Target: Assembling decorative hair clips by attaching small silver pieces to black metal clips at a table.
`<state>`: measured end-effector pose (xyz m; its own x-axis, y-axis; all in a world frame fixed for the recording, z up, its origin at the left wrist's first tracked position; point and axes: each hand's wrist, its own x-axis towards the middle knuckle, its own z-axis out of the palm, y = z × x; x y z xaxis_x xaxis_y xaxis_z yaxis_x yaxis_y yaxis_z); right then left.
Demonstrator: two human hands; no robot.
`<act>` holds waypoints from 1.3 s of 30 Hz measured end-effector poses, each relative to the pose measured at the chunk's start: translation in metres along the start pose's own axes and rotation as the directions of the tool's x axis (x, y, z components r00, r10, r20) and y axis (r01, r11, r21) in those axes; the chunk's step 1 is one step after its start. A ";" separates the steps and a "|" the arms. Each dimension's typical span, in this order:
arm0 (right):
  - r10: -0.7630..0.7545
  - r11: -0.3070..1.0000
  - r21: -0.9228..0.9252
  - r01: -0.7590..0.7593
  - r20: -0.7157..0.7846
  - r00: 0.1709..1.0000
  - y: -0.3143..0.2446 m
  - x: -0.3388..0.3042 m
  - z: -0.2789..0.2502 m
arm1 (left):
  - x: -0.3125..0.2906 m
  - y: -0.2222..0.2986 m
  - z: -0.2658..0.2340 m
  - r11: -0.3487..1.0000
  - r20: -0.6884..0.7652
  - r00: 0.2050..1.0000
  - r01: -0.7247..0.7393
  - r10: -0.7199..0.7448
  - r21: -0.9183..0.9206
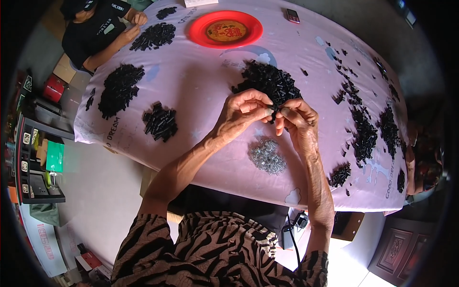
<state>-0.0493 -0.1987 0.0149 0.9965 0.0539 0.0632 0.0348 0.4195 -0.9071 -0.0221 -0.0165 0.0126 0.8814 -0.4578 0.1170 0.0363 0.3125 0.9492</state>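
Over the table's middle, my left hand [247,106] and my right hand [299,118] meet, each closed in a pinch. A small black piece [273,114] shows between the fingertips; its exact shape is mostly hidden. Just beyond the hands lies a large heap of short black tube-like pieces [270,79], partly covered by my fingers. Nearer to me, below the hands, is a loose pile of tiny shiny, clear or silvery parts [267,157], too small to make out singly.
A pink patterned cloth [201,158] covers the table. More black heaps lie left [160,123] and right [363,134]. A red plate [196,33] and a phone [293,16] sit at the far side. One person [103,31] works at far left, another person [423,167] at the right edge.
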 end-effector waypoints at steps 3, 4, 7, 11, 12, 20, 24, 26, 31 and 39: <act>0.003 1.000 -0.003 -0.003 0.011 1.000 0.001 0.000 0.000 | 0.001 -0.003 -0.001 1.000 0.009 1.000 -0.010 0.010 -0.005; 0.005 1.000 -0.007 -0.005 0.012 1.000 0.001 0.000 0.000 | 0.001 -0.005 -0.001 1.000 0.009 1.000 -0.009 0.009 -0.006; 0.017 1.000 -0.018 -0.017 0.007 1.000 -0.001 -0.001 0.002 | 0.002 -0.011 -0.001 0.998 0.004 0.998 -0.063 0.063 0.003; 0.023 0.998 -0.062 -0.023 -0.002 1.000 -0.002 -0.001 0.002 | 0.001 -0.011 0.000 0.994 0.016 0.995 -0.097 0.096 0.040; 0.023 0.998 -0.061 -0.023 -0.002 1.000 -0.002 -0.002 0.002 | 0.001 -0.010 0.001 0.993 0.020 0.995 -0.098 0.097 0.058; 0.011 0.993 -0.121 -0.011 -0.002 1.000 -0.003 -0.003 0.003 | 0.000 -0.012 -0.002 0.996 0.058 0.995 -0.081 0.079 0.034; 0.023 0.988 -0.155 -0.025 -0.012 1.000 -0.004 -0.004 0.003 | -0.002 -0.010 0.001 0.978 0.024 0.991 -0.137 0.135 0.155; 0.012 0.983 -0.185 -0.013 -0.009 1.000 -0.004 -0.004 0.004 | -0.002 -0.011 0.001 0.969 0.018 0.987 -0.158 0.158 0.190; 0.021 0.984 -0.175 -0.021 -0.003 1.000 -0.002 -0.005 0.003 | -0.002 -0.010 0.001 0.947 0.028 0.977 -0.210 0.209 0.244; 0.043 0.987 -0.156 -0.042 0.003 0.999 -0.001 -0.006 0.008 | -0.003 -0.005 0.000 0.939 0.046 0.976 -0.215 0.211 0.269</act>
<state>-0.0558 -0.1920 0.0186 0.9969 0.0740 0.0256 0.0047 0.2704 -0.9627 -0.0248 -0.0167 0.0071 0.8464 -0.4197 0.3279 -0.2825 0.1681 0.9444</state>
